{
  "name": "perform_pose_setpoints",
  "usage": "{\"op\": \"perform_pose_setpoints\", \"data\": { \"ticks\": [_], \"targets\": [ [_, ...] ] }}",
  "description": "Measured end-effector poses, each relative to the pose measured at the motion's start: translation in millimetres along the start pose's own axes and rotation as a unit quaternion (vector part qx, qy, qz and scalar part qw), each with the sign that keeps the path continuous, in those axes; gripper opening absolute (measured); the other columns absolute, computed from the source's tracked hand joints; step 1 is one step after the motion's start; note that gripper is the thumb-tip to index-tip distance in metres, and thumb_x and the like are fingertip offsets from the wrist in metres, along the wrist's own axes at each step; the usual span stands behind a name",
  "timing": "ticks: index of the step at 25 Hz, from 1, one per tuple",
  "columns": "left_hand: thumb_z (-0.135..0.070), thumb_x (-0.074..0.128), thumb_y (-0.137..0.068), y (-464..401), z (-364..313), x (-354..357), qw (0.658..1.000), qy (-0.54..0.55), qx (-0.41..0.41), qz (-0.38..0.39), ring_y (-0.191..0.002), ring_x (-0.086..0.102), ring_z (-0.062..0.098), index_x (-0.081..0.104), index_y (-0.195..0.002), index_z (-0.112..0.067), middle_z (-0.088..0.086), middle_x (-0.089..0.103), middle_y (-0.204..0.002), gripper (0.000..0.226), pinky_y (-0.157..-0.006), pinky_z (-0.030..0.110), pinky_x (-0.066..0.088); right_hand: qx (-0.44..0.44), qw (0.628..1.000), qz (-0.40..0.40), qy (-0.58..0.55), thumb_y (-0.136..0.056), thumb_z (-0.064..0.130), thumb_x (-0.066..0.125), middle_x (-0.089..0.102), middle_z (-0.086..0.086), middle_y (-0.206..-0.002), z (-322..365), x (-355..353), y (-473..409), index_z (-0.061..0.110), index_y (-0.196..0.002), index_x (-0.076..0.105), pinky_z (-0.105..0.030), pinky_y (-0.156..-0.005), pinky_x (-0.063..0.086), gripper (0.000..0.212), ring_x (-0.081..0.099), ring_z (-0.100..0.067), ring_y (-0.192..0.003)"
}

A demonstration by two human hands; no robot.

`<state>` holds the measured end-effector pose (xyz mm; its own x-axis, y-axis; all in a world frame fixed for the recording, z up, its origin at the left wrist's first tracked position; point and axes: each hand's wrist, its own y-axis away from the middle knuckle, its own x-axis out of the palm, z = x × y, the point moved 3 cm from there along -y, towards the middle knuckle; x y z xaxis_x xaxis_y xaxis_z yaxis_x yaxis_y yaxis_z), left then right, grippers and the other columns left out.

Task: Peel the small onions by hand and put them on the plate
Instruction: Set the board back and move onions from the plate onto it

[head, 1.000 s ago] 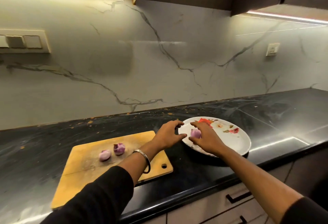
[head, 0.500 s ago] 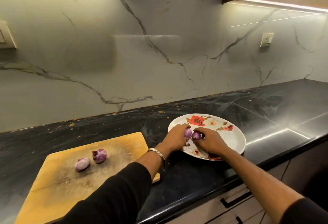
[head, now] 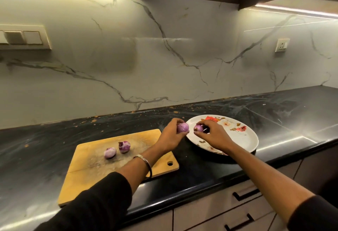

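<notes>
While each hand's grip pinches one onion, left hand and right hand hover at the floral plate.

We see purple onions, two more of them purple-and-white on the yellow-tan cutting board. The plate is white with red and brown flowers. The counter is black with grey swirls, the wall pale marble with dark veins.

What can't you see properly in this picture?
Head view only:
- Onion in the left hand: mostly covered by curled fingers.
- Onion in the right hand: its far side is behind fingers, so peeled or not is unclear.
- Plate: near rim hidden by the right wrist.
- Cutting board: near corner hidden by the left sleeve.
</notes>
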<state>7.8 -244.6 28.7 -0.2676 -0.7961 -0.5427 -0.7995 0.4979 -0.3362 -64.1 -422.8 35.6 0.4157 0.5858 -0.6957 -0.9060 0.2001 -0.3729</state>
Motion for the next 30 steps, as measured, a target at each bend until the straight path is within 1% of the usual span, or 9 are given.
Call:
{"op": "perform_pose_setpoints", "data": {
  "ticks": [3, 6, 8, 10, 13, 18, 23, 27, 30],
  "targets": [
    [-0.019, 0.068, -0.092, 38, 6, -41, 1.0, -0.021, 0.009, -0.015, -0.11, 0.057, 0.014, 0.053, -0.129, -0.016, 0.002, 0.059, -0.124, 0.04, -0.094, 0.028, 0.051, -0.033, 0.999, 0.037, -0.001, -0.091, 0.035, 0.071, 0.067, 0.009, -0.108, 40, 23, 8, 0.025, -0.122, 0.065, -0.015, -0.077, 0.046, 0.032, 0.061, -0.002, -0.093],
    [-0.022, 0.069, -0.092, 78, 17, -84, 0.997, -0.062, 0.025, -0.038, -0.111, 0.054, 0.012, 0.057, -0.127, -0.02, 0.0, 0.056, -0.123, 0.037, -0.095, 0.027, 0.05, -0.066, 0.995, 0.079, -0.008, -0.091, 0.032, 0.072, 0.069, 0.002, -0.116, 82, 61, 18, 0.021, -0.126, 0.064, -0.022, -0.087, 0.05, 0.038, 0.063, -0.011, -0.101],
    [-0.025, 0.069, -0.091, 103, 29, -111, 0.995, -0.075, 0.012, -0.065, -0.103, 0.056, 0.008, 0.054, -0.129, -0.021, -0.002, 0.054, -0.123, 0.041, -0.089, 0.021, 0.051, -0.085, 0.992, 0.096, -0.009, -0.089, 0.034, 0.074, 0.068, 0.002, -0.116, 109, 88, 24, 0.019, -0.129, 0.063, -0.023, -0.087, 0.05, 0.043, 0.063, -0.011, -0.1],
    [-0.026, 0.071, -0.09, 124, 41, -132, 0.993, -0.079, -0.008, -0.083, -0.094, 0.059, 0.003, 0.05, -0.132, -0.021, -0.006, 0.054, -0.12, 0.047, -0.077, 0.012, 0.05, -0.106, 0.989, 0.105, -0.012, -0.088, 0.034, 0.075, 0.069, 0.002, -0.113, 128, 112, 29, 0.017, -0.125, 0.064, -0.022, -0.082, 0.049, 0.042, 0.064, -0.011, -0.095],
    [-0.021, 0.074, -0.087, 148, 59, -159, 0.989, -0.108, -0.026, -0.101, -0.089, 0.059, 0.001, 0.05, -0.128, -0.02, -0.005, 0.058, -0.118, 0.047, -0.071, 0.008, 0.047, -0.122, 0.987, 0.104, -0.017, -0.086, 0.033, 0.077, 0.071, -0.003, -0.104, 152, 143, 34, 0.015, -0.111, 0.065, -0.031, -0.08, 0.054, 0.033, 0.065, -0.016, -0.089],
    [-0.017, 0.073, -0.087, 168, 83, -175, 0.984, -0.123, -0.054, -0.114, -0.096, 0.059, 0.009, 0.058, -0.121, -0.016, 0.001, 0.062, -0.12, 0.037, -0.081, 0.012, 0.047, -0.124, 0.989, 0.076, -0.004, -0.083, 0.042, 0.077, 0.07, 0.004, -0.097, 169, 173, 36, 0.024, -0.101, 0.065, -0.033, -0.077, 0.055, 0.028, 0.063, -0.012, -0.085],
    [-0.016, 0.075, -0.086, 173, 96, -171, 0.984, -0.1, -0.052, -0.137, -0.105, 0.059, 0.012, 0.062, -0.121, -0.016, 0.002, 0.057, -0.121, 0.037, -0.09, 0.017, 0.049, -0.104, 0.992, 0.073, 0.01, -0.082, 0.044, 0.078, 0.065, 0.01, -0.102, 162, 186, 36, 0.032, -0.107, 0.062, -0.027, -0.079, 0.052, 0.032, 0.061, -0.01, -0.092],
    [-0.017, 0.079, -0.083, 172, 96, -173, 0.985, -0.078, -0.059, -0.141, -0.107, 0.057, 0.011, 0.057, -0.124, -0.016, 0.001, 0.055, -0.124, 0.046, -0.088, 0.017, 0.051, -0.098, 0.993, 0.069, 0.012, -0.078, 0.043, 0.082, 0.063, 0.009, -0.109, 157, 189, 35, 0.032, -0.115, 0.059, -0.024, -0.079, 0.05, 0.045, 0.058, -0.008, -0.094],
    [-0.018, 0.082, -0.08, 173, 101, -175, 0.987, -0.056, -0.097, -0.112, -0.111, 0.053, 0.012, 0.047, -0.136, -0.023, -0.001, 0.043, -0.133, 0.066, -0.083, 0.013, 0.052, -0.092, 0.992, 0.085, 0.01, -0.076, 0.043, 0.084, 0.057, 0.005, -0.126, 157, 189, 34, 0.028, -0.132, 0.052, -0.029, -0.09, 0.053, 0.066, 0.056, -0.01, -0.106]
  ]
}}
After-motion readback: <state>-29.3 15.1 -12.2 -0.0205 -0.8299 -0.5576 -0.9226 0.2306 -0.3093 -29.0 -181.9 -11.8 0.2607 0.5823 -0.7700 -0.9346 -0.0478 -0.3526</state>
